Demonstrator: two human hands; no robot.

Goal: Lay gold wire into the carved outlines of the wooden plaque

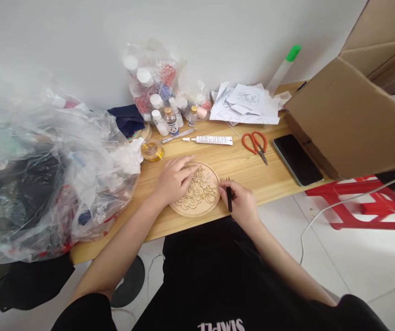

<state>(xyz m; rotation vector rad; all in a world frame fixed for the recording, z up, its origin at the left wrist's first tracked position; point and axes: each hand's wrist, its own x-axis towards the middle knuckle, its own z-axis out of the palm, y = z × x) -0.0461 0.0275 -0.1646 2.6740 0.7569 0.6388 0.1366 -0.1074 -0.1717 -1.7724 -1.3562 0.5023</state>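
Note:
A round, pale wooden disc (192, 211) lies near the front edge of the table. Raised gold lines form a flower pattern across its face. Over the upper left of the disc rests my left hand (174, 179), palm down with fingers stretched out, hiding part of the pattern. My right hand (240, 202) is closed round slim black tweezers (229, 198) at the disc's right rim. Behind the left hand stands a spool of gold wire (152, 150). Farther back lie a white glue tube (214, 140) and a silver pen-like tool (178, 136).
Orange-handled pliers (255, 145) and a phone (297, 158) lie to the right, beside an open cardboard box (352, 124). Small bottles (171, 122), bagged jars (149, 82) and paper drawings (249, 103) line the wall. Plastic bags (55, 174) crowd the left.

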